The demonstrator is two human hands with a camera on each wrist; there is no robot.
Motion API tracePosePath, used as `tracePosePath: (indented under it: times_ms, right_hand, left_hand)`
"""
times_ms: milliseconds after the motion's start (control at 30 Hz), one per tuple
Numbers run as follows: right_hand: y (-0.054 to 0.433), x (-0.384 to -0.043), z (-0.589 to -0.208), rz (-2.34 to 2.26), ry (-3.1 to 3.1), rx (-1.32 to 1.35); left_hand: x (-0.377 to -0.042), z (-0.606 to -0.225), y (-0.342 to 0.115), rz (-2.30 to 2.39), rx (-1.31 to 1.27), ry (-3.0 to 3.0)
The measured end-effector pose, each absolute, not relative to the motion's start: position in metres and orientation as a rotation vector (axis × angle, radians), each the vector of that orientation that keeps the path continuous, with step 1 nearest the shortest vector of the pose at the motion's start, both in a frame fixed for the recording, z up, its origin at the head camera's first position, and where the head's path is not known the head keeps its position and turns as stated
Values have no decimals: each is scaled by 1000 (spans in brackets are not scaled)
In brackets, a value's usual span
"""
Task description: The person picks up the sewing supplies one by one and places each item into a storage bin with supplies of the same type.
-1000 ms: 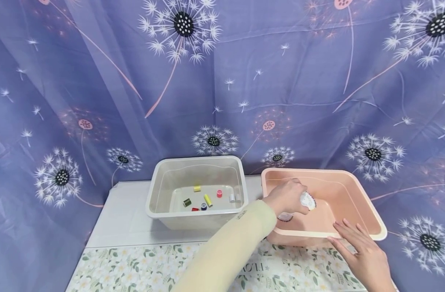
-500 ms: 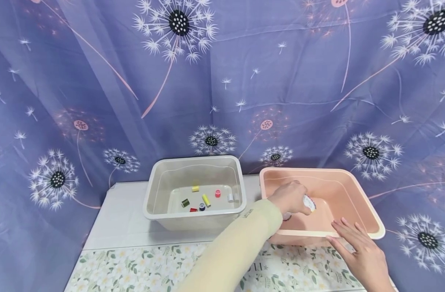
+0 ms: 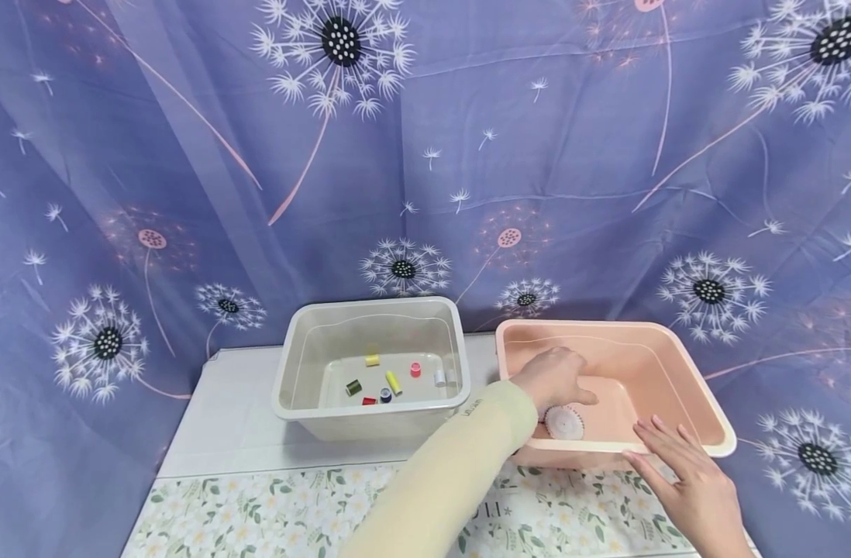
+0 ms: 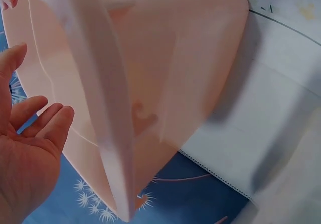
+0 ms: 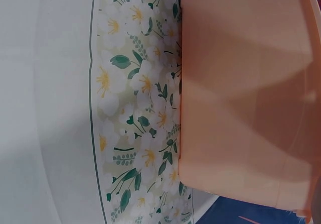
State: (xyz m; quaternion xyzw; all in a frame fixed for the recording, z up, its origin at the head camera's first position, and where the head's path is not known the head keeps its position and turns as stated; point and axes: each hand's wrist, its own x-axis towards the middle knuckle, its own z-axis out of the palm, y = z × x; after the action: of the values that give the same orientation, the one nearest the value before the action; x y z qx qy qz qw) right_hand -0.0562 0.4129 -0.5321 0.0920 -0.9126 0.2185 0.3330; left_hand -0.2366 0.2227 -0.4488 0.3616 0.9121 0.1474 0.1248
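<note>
My left hand (image 3: 552, 376), in a pale yellow sleeve (image 3: 453, 473), is inside the pink bin (image 3: 677, 380). Its fingers are relaxed and hold nothing; the left wrist view shows the same hand (image 4: 30, 148) with loosely bent fingers apart from one another. Just below it on the bin floor lies a white wheel of sewing pins (image 3: 565, 423), dark heads round its edge. A sliver of another white thing shows beside it, mostly hidden by the wrist. Over the bin's near right rim, my right hand (image 3: 694, 473) rests with straight, spread fingers; it is out of sight in the right wrist view.
A grey bin (image 3: 373, 415) stands to the left. On its floor lie several thread spools, among them a green spool (image 3: 353, 387), a yellow spool (image 3: 394, 382) and a pink spool (image 3: 415, 370). Under both bins is a floral tablecloth (image 3: 258, 511); a blue curtain (image 3: 328, 256) hangs behind.
My left hand held the pin wheel above the bin floor; it has let go, and the wheel now lies nearer the front wall. The right hand has stayed at the rim.
</note>
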Motion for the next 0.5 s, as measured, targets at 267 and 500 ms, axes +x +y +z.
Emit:
tracePosePath:
  times_ms: [267, 500]
  right_hand:
    - [411, -56, -531, 561, -2406, 228]
    - [410, -54, -530, 550, -2433, 202]
  left_hand:
    - [-238, -443, 207, 465, 1036, 2627]
    - [-236, -432, 194, 451, 1077, 2602]
